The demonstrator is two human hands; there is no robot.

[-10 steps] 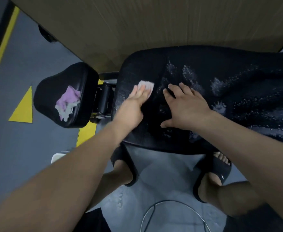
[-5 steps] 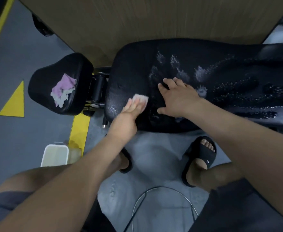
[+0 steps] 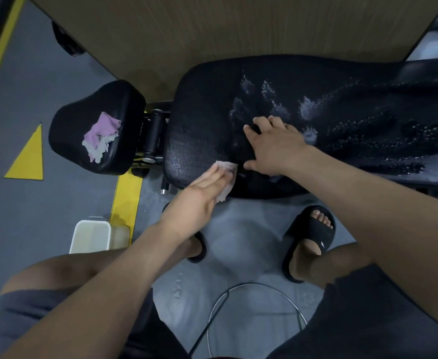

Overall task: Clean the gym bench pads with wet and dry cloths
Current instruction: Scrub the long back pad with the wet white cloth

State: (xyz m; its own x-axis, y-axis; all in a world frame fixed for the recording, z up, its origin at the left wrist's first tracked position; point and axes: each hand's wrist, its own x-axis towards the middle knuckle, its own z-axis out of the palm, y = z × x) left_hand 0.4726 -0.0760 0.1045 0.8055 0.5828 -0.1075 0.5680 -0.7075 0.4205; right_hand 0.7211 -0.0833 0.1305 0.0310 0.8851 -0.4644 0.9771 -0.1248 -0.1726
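Both hands lie flat, fingers straight: left hand (image 3: pixel 197 195) presses the cloth (image 3: pixel 227 168) on the bench pad (image 3: pixel 199 130) beside the right hand (image 3: pixel 275 146); unpinched, it could slide off the edge.

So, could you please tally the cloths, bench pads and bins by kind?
Cloths: 2, the pale cloth under the left hand and the purple cloth.
Bench pads: 2, the small pad and the long pad.
Bins: 1, the white bin.
Total: 5.

Bare pad (image 3: pixel 199 120) beyond cloth (image 3: pixel 226 169); right hand (image 3: pixel 275 149) alongside
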